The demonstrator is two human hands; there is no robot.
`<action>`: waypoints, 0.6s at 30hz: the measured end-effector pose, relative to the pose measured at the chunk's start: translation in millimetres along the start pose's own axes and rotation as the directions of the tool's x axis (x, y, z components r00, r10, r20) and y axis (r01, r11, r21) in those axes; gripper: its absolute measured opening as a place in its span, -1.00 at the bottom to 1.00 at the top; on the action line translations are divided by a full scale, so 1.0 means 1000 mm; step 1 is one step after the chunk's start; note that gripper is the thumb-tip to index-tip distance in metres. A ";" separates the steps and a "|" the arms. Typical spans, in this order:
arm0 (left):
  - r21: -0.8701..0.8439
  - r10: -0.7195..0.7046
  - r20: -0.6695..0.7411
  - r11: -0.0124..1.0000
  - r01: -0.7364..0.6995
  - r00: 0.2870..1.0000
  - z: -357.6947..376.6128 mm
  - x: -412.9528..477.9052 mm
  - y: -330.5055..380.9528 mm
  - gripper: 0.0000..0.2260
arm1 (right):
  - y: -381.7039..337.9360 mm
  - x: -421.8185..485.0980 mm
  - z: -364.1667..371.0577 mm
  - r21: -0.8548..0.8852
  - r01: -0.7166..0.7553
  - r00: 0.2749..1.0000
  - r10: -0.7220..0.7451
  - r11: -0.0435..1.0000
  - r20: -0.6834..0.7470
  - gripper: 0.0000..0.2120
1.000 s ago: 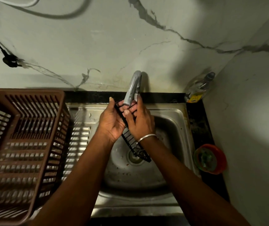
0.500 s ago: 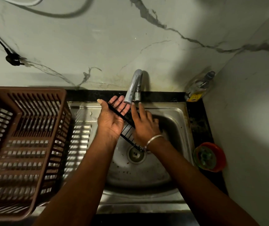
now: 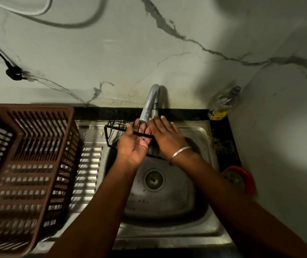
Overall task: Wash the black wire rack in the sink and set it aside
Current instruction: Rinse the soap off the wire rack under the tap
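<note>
Black wire rack was held in the air above the steel sink, just under the spout of the grey faucet, at the upper middle of the frame. The left hand lay palm up beneath it, a black bar of the rack crossing the palm. Its fingers looked fairly straight, cradling the wires rather than closing round them, though in the dim light that was hard to make out. The right hand lay palm down on the rack's right part, its fingers extended and flat against the wires, a metal bangle on the wrist. The rack's left end stuck out past the left hand, over the ribbed drainboard. The drain sat below both hands.

A brown slatted plastic basket stood tilted at the left of the frame, on the drainboard. At the upper right corner of the sink, a clear bottle stood on the black desk. Lower on the right sat a red round container.
</note>
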State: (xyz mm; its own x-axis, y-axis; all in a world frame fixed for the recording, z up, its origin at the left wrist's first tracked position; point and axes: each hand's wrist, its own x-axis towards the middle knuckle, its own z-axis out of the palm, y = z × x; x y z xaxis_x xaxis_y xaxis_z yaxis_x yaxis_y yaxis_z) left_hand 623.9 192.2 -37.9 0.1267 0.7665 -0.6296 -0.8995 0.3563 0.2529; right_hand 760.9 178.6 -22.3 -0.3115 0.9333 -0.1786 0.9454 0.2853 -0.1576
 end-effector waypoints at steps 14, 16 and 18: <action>0.052 0.027 0.048 0.998 -0.030 0.998 -0.002 0.001 -0.008 -0.55 | -0.019 0.026 -0.002 -0.059 -0.016 0.994 0.010 0.998 -0.107 -0.47; 0.078 0.010 0.053 0.997 -0.014 0.999 -0.001 -0.003 -0.012 -0.65 | -0.016 0.025 -0.003 -0.105 0.102 0.981 -0.118 0.989 -0.156 -0.50; 0.089 0.035 0.059 0.995 -0.040 0.998 0.001 -0.006 -0.011 -0.70 | -0.005 0.022 -0.005 -0.145 0.078 0.982 -0.101 0.986 -0.161 -0.46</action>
State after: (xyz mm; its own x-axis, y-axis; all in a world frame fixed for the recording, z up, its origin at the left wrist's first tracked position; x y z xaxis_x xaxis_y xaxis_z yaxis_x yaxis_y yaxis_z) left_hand 633.7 184.0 -36.5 0.1197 0.8087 -0.5759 -0.8630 0.3715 0.3423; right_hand 749.9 198.5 -20.9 -0.3857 0.9226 -0.0034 0.9223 0.3855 -0.0281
